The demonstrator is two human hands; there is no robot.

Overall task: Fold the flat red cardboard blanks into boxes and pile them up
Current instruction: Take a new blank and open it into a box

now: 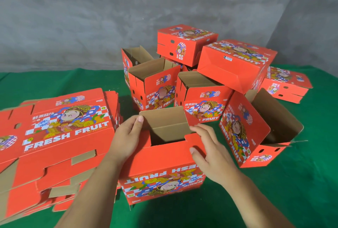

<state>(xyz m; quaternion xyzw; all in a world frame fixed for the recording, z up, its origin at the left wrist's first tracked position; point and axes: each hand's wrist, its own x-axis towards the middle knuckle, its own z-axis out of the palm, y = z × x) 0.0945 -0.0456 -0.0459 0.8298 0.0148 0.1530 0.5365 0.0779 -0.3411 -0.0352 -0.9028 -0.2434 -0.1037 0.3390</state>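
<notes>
A half-formed red box [161, 169] stands before me on the green table, its printing upside down and its brown flap [164, 120] raised at the far side. My left hand [126, 136] presses on the box's left top edge, fingers straight, thumb against the flap. My right hand [206, 147] lies on the right top edge, fingers fairly straight along the fold. A stack of flat red blanks [60, 136] lies to the left. Several folded boxes [186, 45] are piled behind.
The green cloth-covered table [292, 182] runs to a grey concrete wall [73, 17]. Open boxes [153, 85] stand just behind the one I work on. A tipped open box [256, 127] lies at the right.
</notes>
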